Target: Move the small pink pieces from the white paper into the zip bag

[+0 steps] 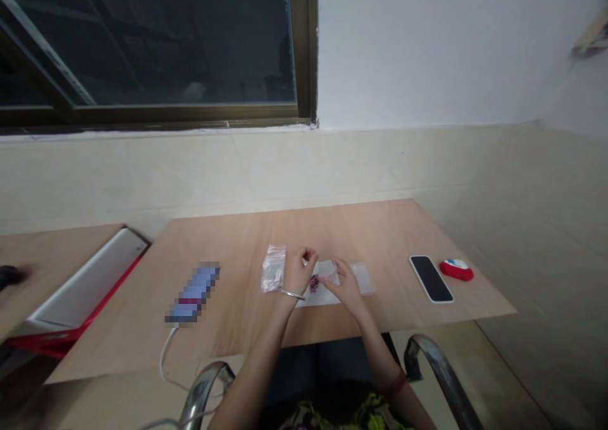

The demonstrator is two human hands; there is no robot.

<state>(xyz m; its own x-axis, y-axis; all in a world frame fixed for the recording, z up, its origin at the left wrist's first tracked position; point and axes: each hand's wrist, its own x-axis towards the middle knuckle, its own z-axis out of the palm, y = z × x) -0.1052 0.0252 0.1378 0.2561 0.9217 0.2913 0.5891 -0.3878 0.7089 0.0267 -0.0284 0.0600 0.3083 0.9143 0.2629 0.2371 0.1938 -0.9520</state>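
chrome chair arms [441,366] flank the forearms [251,366] at the lower edge. left hand [304,271] has its fingers bunched, right hand [344,284] has its fingers half closed, and both meet at a small dark-pink cluster [313,283] over a white sheet [323,295]; whether either grips it cannot be told. clear plastic bag [273,268] with pink contents lies just beside the left hand, clear film [363,279] just beside the sheet. black smartphone [431,278] and red-and-white mouse [456,269] sit further right on the wooden table [380,227], pixelated device [192,292] with white cable [164,354] to the left
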